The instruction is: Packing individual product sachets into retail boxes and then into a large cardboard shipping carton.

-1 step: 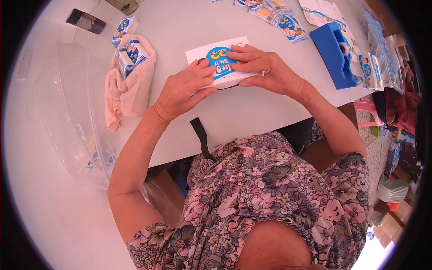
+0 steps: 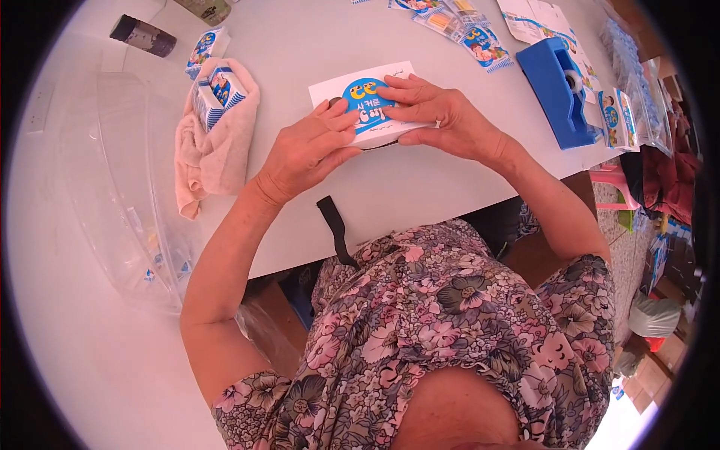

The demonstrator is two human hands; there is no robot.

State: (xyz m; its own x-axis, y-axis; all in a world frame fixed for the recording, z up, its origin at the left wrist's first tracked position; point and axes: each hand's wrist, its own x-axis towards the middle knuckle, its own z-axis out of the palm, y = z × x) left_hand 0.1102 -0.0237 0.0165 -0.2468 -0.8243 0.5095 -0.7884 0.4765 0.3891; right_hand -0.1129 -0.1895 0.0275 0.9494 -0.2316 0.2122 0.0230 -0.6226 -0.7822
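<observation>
A white carton [image 2: 369,93] with a blue oval print lies on the white table in front of me. My left hand [image 2: 309,146] grips its left end, with the fingers over the top and the thumb along the near side. At the right end my right hand [image 2: 448,118] holds it the same way, its fingers spread over the printed top and its thumb low on the near edge. What lies inside the carton is hidden.
At left, a pink towel [image 2: 214,166] wraps blue-and-white packs [image 2: 222,88], beside a clear plastic container [image 2: 124,176]. A dark cylinder [image 2: 144,36] lies behind. A blue tape dispenser [image 2: 553,97] stands right, near loose packets [image 2: 484,46]. A black strap [image 2: 334,226] crosses the near edge.
</observation>
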